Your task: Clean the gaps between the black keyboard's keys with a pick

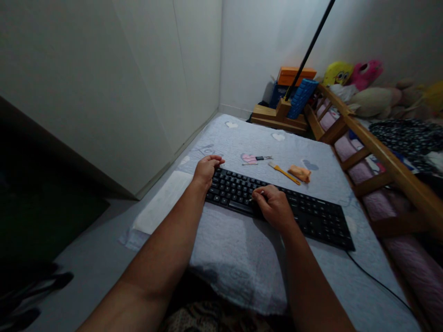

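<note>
Now the black keyboard point(235, 189) lies aslant on the patterned cloth point(238, 258), its cable point(377, 280) trailing off at the near right corner. Over the keys left of its middle, the right hand point(275, 203) pinches a small, thin, pale item point(252, 199) (too small to name) between thumb and forefinger. At the keyboard's left end rests the left hand point(206, 169), fingers curled; whether they grip the edge, I cannot tell. Beyond the keyboard lie a yellow-handled brush point(285, 174), an orange bundle point(299, 173) just beside it, and a black-handled tool point(259, 158).
</note>
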`<action>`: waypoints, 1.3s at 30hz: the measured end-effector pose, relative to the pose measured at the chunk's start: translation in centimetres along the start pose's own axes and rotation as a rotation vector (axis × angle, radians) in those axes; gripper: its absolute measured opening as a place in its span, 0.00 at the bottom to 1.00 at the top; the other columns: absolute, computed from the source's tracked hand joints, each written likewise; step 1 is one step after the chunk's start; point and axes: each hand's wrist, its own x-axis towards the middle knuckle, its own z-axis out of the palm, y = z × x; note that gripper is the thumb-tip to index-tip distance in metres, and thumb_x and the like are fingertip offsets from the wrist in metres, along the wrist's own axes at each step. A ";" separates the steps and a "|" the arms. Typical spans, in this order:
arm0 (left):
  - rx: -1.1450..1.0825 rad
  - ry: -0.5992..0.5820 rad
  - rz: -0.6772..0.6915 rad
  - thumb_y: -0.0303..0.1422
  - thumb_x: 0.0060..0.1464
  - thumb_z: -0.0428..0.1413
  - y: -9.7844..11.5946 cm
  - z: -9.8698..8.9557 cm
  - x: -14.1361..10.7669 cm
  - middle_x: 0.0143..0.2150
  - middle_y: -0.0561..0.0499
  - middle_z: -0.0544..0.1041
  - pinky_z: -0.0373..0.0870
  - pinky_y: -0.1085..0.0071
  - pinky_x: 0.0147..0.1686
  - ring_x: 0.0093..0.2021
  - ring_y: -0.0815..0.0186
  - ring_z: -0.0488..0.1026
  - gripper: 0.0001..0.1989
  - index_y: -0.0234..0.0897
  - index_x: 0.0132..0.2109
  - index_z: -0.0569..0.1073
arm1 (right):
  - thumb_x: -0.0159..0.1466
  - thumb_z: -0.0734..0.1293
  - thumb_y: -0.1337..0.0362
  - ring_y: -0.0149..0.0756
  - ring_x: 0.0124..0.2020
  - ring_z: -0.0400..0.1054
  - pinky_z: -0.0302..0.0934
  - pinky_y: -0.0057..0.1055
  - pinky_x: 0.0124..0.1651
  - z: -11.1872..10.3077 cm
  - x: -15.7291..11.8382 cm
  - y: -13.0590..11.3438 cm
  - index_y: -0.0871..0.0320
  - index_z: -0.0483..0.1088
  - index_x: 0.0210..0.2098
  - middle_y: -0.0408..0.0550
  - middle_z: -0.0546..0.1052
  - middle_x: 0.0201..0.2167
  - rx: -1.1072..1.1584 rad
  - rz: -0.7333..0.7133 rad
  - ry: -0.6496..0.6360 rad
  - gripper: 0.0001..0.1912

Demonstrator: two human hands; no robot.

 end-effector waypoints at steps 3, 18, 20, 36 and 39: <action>0.015 -0.002 0.008 0.20 0.41 0.53 0.0 0.0 0.0 0.27 0.51 0.77 0.67 0.68 0.47 0.34 0.67 0.74 0.08 0.37 0.27 0.73 | 0.64 0.63 0.68 0.40 0.35 0.71 0.60 0.34 0.41 -0.1 0.0 -0.1 0.55 0.75 0.28 0.47 0.79 0.29 0.001 -0.010 -0.015 0.10; 0.027 -0.001 0.017 0.22 0.40 0.54 -0.1 -0.1 0.0 0.28 0.50 0.77 0.67 0.67 0.47 0.35 0.66 0.75 0.06 0.37 0.28 0.72 | 0.65 0.63 0.68 0.39 0.34 0.71 0.60 0.34 0.40 -0.1 0.0 -0.4 0.55 0.74 0.28 0.47 0.78 0.29 -0.012 -0.023 -0.057 0.11; 0.023 0.001 0.016 0.22 0.40 0.54 0.0 0.0 0.0 0.28 0.50 0.77 0.68 0.67 0.47 0.34 0.66 0.74 0.07 0.37 0.28 0.73 | 0.65 0.63 0.68 0.39 0.34 0.71 0.59 0.34 0.40 -0.1 0.0 -0.4 0.56 0.74 0.28 0.47 0.78 0.29 -0.008 -0.022 -0.066 0.11; 0.021 0.002 0.020 0.23 0.40 0.55 0.1 0.1 -0.2 0.28 0.50 0.77 0.67 0.68 0.46 0.33 0.66 0.74 0.06 0.37 0.27 0.72 | 0.66 0.63 0.69 0.39 0.36 0.71 0.61 0.35 0.42 0.3 -0.1 -0.7 0.55 0.74 0.30 0.48 0.79 0.30 0.022 -0.042 -0.081 0.10; 0.031 0.004 0.014 0.23 0.39 0.55 0.0 0.1 -0.1 0.28 0.50 0.77 0.67 0.67 0.45 0.34 0.66 0.74 0.06 0.37 0.28 0.72 | 0.66 0.63 0.69 0.40 0.37 0.71 0.61 0.35 0.42 0.5 -0.1 -0.8 0.55 0.75 0.30 0.48 0.79 0.31 0.029 -0.061 -0.082 0.10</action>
